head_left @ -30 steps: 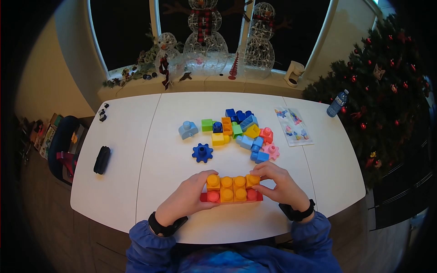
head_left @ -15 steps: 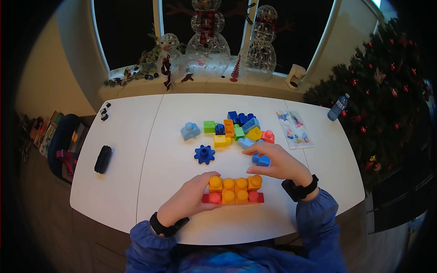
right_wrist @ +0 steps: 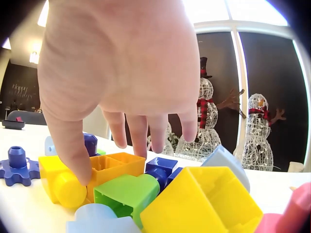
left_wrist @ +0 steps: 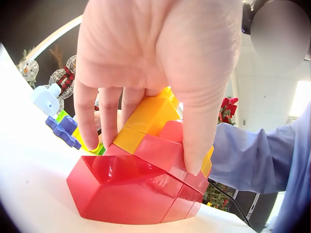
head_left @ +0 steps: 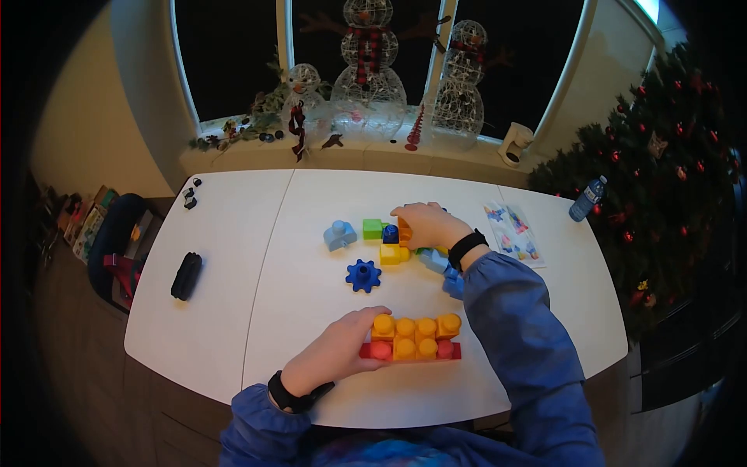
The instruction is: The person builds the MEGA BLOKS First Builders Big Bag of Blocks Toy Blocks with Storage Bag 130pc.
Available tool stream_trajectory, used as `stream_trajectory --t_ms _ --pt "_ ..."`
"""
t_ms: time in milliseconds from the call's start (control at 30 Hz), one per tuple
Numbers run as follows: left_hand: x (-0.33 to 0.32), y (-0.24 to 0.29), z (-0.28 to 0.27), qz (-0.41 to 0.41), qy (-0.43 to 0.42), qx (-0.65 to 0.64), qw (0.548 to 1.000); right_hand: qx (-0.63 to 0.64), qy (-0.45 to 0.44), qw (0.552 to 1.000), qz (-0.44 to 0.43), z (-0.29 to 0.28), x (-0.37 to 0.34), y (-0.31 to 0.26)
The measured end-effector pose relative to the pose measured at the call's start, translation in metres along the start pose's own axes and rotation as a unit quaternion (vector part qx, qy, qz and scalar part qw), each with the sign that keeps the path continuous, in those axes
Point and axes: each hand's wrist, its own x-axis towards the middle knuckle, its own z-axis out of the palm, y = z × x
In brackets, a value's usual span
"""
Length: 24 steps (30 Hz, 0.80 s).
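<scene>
My left hand (head_left: 338,342) holds the left end of a block build (head_left: 416,350), thumb on the near side and fingers on the far side. Yellow-orange studded blocks (left_wrist: 146,116) top its red base (left_wrist: 126,191), which rests close on the table. Farther out, my right hand (head_left: 432,226) reaches down into the loose toy blocks. It pinches an orange block (right_wrist: 116,167), the thumb at the near side and the index fingertip at the back edge. Beside that are a yellow block (right_wrist: 58,182), a green block (right_wrist: 129,196) and a larger yellow one (right_wrist: 199,204).
A blue gear piece (head_left: 363,276) and a light blue block (head_left: 340,236) lie left of the pile. A picture sheet (head_left: 515,232) and a water bottle (head_left: 588,199) are at the right; a black case (head_left: 186,276) lies at the left of the white table (head_left: 226,327).
My right hand has left the right end of the build and moved forward to the orange block in the pile. My left hand keeps its hold on the build.
</scene>
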Motion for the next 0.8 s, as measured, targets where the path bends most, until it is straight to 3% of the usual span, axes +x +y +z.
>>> stream_trajectory --t_ms 133,200,267,367,433,567,700,800 --pt "0.0 -0.003 0.001 -0.006 -0.01 0.023 1.0 0.065 0.037 0.997 0.019 -0.023 -0.022 -0.009" --pt "-0.001 -0.002 0.0 -0.005 -0.012 0.023 1.0 0.199 0.059 0.978 0.003 -0.029 -0.037 -0.003" --pt "-0.002 -0.002 -0.005 0.001 0.003 -0.002 1.0 0.334 0.053 0.941 0.006 -0.042 -0.062 -0.012" --pt "0.001 0.003 -0.016 0.014 0.067 -0.043 0.997 0.574 0.008 0.818 -0.02 -0.035 -0.118 -0.035" --pt "0.004 0.011 -0.022 0.023 0.131 -0.024 0.991 0.605 -0.024 0.795 -0.039 -0.042 -0.146 -0.055" --pt "0.02 0.033 -0.019 0.132 0.235 0.043 0.962 0.664 -0.04 0.744 -0.072 -0.036 -0.175 -0.078" --pt "0.027 0.04 -0.01 0.152 0.224 0.031 0.962 0.696 -0.025 0.712 -0.09 -0.026 -0.186 -0.087" --pt "0.027 0.045 -0.011 0.154 0.212 0.051 0.964 0.597 0.106 0.79 -0.087 -0.014 -0.195 -0.09"
